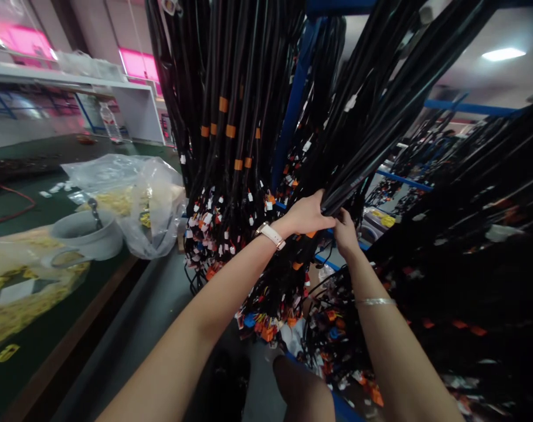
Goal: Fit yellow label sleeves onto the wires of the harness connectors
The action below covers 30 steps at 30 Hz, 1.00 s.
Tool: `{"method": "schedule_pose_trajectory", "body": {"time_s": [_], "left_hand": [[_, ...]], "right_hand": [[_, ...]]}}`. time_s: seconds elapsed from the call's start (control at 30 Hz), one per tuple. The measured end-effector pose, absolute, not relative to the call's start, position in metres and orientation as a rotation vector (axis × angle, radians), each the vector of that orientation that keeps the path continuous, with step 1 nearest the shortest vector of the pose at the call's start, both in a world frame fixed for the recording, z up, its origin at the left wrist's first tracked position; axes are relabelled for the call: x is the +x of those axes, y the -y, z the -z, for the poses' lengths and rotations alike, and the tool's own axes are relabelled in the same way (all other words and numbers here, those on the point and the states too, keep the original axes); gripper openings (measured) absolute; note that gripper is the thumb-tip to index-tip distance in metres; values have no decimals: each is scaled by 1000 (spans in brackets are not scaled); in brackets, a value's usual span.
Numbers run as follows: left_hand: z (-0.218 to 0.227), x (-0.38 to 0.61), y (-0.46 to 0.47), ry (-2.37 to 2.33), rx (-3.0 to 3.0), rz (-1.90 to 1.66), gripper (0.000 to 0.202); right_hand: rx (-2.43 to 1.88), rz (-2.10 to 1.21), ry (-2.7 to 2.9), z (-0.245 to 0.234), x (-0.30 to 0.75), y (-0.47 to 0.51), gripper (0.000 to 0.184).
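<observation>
A thick bundle of black wiring harnesses (369, 149) slants down from the upper right. My left hand (309, 214), with a white watch on the wrist, is closed round the bundle's lower part. Just to its right my right hand (346, 233) has its fingers closed on the same bundle, the two hands almost touching. Some fingertips are hidden behind the cables. Below the hands hang the harness ends, with orange, blue and white connectors (266, 328). Left of them, more black harnesses (231, 76) with orange tape marks hang straight down.
A blue rack frame (295, 108) stands between the hanging bundles. More dark harnesses (481, 234) fill the right side. On the green-topped workbench (41, 205) at left are a grey-white plastic container (88, 234), clear bags of yellow parts (149, 205) and a plastic bottle (110, 122).
</observation>
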<state>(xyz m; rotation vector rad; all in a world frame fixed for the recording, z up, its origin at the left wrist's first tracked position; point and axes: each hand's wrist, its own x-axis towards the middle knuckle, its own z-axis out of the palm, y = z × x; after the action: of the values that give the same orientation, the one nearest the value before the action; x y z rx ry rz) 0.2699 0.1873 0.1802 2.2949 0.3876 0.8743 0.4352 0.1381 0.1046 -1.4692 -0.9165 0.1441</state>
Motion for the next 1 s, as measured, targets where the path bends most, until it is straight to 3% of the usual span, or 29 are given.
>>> {"method": "schedule_pose_trajectory", "body": {"time_s": [0.1, 0.27, 0.57, 0.77, 0.87, 1.0], "left_hand": [[-177, 271, -189, -431, 2290, -887, 42], [-172, 275, -187, -475, 2264, -878, 44], [-162, 278, -185, -481, 2158, -907, 33], [-159, 285, -175, -546, 2166, -929, 34], [-158, 287, -170, -580, 2186, -945, 35], [-157, 285, -171, -584, 2174, -963, 36]], "right_hand": [[-1446, -173, 933, -94, 429, -149, 32], [-1465, -119, 847, -79, 427, -133, 28], [-1818, 20, 840, -132, 381, -20, 27], [-1605, -439, 762, -101, 396, 7, 29], [-1814, -307, 771, -86, 396, 6, 31], [-2017, -223, 971, -108, 372, 38, 32]]}}
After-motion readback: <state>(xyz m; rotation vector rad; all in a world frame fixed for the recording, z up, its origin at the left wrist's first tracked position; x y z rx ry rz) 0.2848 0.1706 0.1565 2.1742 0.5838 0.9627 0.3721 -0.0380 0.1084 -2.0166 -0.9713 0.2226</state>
